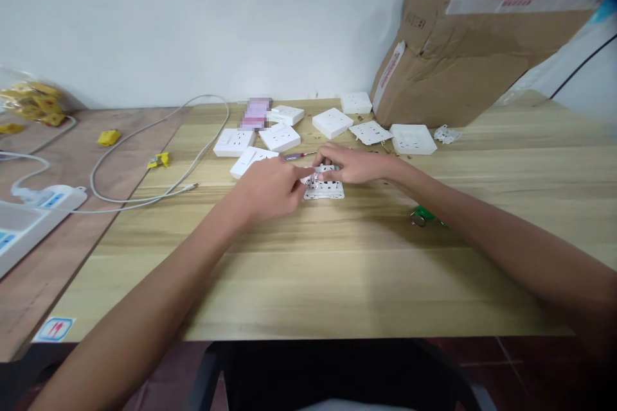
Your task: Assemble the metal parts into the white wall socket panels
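Fingers of both bare hands are meeting over a white plastic socket panel (324, 192), which is lying on the table (308, 289) straight ahead of the person. Left hand (272, 189) is stretching its index finger onto the panel's left part, its other fingers curling under; right hand (354, 166) is reaching across the far edge, thumb extending toward that fingertip and fingers bending. Whether either hand is pinching a small part I cannot tell, as the fingers are covering it. Rigid and thin, the panel is showing dark slots and a raised, uneven surface.

Just beyond the hands, a slim screwdriver (292, 157) is lying with its smooth handle pointing left. Glossy, square-cornered socket boxes (332, 122) are spreading behind it, and a flat slotted plate (370, 133) is resting among them. At the back right, a creased brown cardboard box (457, 58) is leaning, printed tape running along its edges. Near the right forearm, a shiny metal ring (418, 218) is adjoining something green. On the left, a pale, rubbery-looking cable (92, 174) is looping across pale wood grain, near blocky yellow pieces (108, 137).
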Available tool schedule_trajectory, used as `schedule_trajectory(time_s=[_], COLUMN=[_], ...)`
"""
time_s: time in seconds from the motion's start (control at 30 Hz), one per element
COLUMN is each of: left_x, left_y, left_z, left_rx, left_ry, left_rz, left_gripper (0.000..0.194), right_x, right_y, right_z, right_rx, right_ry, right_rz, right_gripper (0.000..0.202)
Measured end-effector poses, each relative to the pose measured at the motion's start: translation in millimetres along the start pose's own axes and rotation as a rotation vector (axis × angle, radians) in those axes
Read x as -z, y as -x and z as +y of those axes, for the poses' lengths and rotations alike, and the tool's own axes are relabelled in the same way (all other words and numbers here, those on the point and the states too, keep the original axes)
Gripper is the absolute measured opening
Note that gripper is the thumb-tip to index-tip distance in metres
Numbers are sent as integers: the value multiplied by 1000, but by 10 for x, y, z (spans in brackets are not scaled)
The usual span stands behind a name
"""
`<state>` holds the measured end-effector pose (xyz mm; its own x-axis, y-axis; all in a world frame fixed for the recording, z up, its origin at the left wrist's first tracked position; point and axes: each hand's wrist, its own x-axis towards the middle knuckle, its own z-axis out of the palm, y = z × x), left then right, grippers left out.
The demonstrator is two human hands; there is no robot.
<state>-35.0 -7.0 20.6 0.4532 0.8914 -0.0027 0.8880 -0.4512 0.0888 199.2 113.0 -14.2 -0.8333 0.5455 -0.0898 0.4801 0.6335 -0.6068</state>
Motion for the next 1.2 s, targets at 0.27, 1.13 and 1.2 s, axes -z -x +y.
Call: schedule_trajectory(time_s=[0.27,1.13,1.2], left_x=[54,11,24], left_y=[2,7,13], left_z=[15,38,43], left_rx=[11,25,26], left_ry=[42,-60,-46], left_rz=[14,-4,22], left_gripper=[50,51,54], right_x=[5,2,7], right_y=[4,-11,-10], right_z=[-25,25,10], right_rx=[6,35,23], right_ry=[-9,-7,-11], right_rz=[0,3,-6], right_gripper=[47,45,47])
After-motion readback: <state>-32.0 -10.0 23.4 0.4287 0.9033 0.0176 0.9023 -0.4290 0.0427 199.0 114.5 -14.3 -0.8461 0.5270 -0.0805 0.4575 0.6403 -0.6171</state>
